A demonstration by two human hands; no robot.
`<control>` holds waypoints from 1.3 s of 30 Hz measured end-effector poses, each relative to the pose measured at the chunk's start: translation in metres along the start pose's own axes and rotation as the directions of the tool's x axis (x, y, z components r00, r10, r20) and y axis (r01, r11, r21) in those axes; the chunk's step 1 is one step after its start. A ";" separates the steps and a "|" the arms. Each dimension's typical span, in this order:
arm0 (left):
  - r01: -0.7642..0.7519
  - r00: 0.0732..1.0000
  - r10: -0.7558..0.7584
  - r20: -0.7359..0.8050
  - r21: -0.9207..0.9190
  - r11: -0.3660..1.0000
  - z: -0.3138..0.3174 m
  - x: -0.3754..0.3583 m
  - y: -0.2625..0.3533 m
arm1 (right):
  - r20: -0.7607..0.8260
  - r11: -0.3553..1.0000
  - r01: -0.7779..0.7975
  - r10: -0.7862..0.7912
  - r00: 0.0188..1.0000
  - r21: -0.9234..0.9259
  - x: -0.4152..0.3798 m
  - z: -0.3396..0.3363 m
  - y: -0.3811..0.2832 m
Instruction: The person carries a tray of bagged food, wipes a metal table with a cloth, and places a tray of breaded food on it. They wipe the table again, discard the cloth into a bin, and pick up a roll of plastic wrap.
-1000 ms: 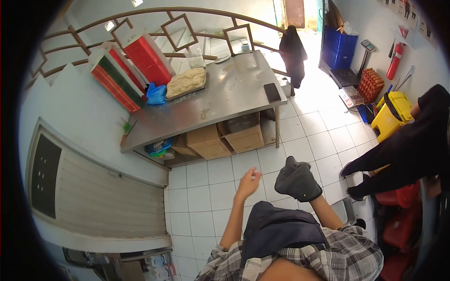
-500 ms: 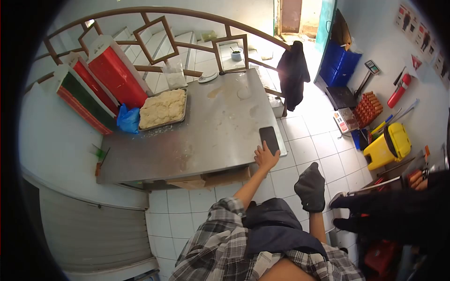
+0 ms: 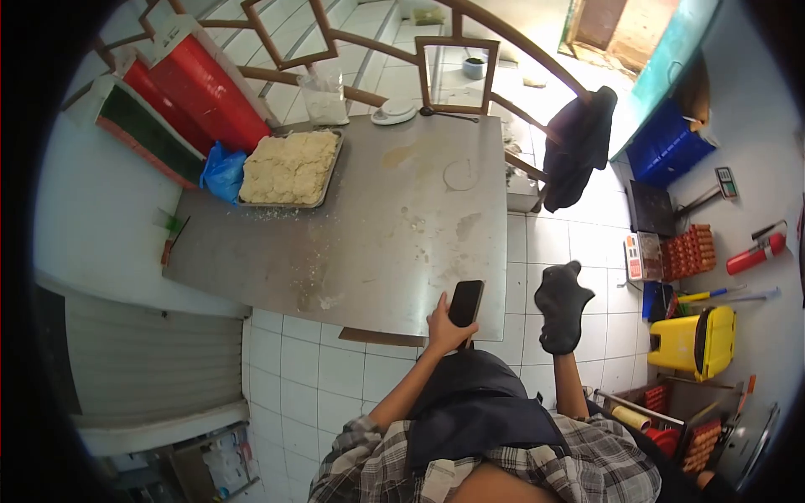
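Observation:
A black smartphone (image 3: 466,302) is in my left hand (image 3: 448,332), thumb along its left side and fingers around the right. It is at the near right corner of the steel table (image 3: 377,251). My right hand (image 3: 563,308) is inside a thick black glove or mitt, held over the tiled floor to the right of the table. How the fingers sit inside it is hidden. At the table's back left, a tray of pale dough (image 3: 289,170) stands beside a blue plastic bag (image 3: 224,172).
A white scale (image 3: 394,111) and a dark spoon (image 3: 449,114) lie at the table's back edge. A wooden railing (image 3: 545,50) with a black cloth (image 3: 579,151) runs behind. To the right are egg trays (image 3: 689,251), a yellow bin (image 3: 694,342) and a fire extinguisher (image 3: 756,253).
My left hand has closed around the phone and drawn it toward me. The gloved right hand has changed its shape slightly. My view has shifted, and the person at right is mostly out of sight.

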State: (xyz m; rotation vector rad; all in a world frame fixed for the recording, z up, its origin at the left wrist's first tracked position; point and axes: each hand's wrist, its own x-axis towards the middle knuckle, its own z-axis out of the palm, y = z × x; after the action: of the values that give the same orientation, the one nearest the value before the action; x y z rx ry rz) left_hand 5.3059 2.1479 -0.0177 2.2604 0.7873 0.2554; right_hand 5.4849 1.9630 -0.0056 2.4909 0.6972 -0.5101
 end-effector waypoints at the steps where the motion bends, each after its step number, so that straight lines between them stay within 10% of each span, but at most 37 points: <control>1: 0.255 0.966 -0.212 0.146 -0.425 0.868 -0.012 -0.005 -0.001 | 0.009 0.999 -0.008 0.008 1.000 0.033 0.022 0.014 -0.008; 2: 0.472 0.880 -0.322 0.349 -0.719 0.510 -0.022 -0.013 -0.005 | -0.067 0.996 0.000 0.005 0.998 0.085 0.039 0.026 -0.021; 6: 0.470 0.838 -0.483 0.253 -0.784 0.405 -0.055 -0.059 -0.038 | -0.478 0.993 0.017 0.042 0.877 0.117 0.097 0.037 -0.104; 8: 0.445 0.742 -0.645 0.183 -0.854 0.269 -0.077 -0.077 -0.039 | -0.722 0.975 -0.219 0.130 0.679 -0.030 0.119 0.036 -0.148; 12: 0.331 0.679 -0.726 0.104 -0.927 0.176 -0.106 -0.114 -0.066 | -0.530 0.807 0.196 0.163 0.832 0.556 0.058 -0.073 -0.158; 15: 0.219 0.554 -0.833 0.001 -0.965 0.144 -0.121 -0.127 -0.076 | -0.596 0.814 0.189 0.222 0.772 0.549 0.077 -0.072 -0.159; 26: 0.186 0.539 -0.840 -0.066 -0.963 0.195 -0.149 -0.113 -0.096 | -0.639 0.850 0.137 0.267 0.721 0.509 0.217 -0.130 -0.148; 39: 0.152 0.536 -0.844 -0.023 -0.981 0.123 -0.132 -0.063 -0.103 | -0.733 0.841 0.501 -0.208 0.647 0.204 0.341 -0.203 -0.138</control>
State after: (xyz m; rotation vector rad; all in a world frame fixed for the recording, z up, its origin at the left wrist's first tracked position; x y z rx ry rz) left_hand 5.1567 2.2422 0.0092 0.5762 1.3214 0.8552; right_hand 5.7236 2.3064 -0.0526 2.9322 1.5533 0.2372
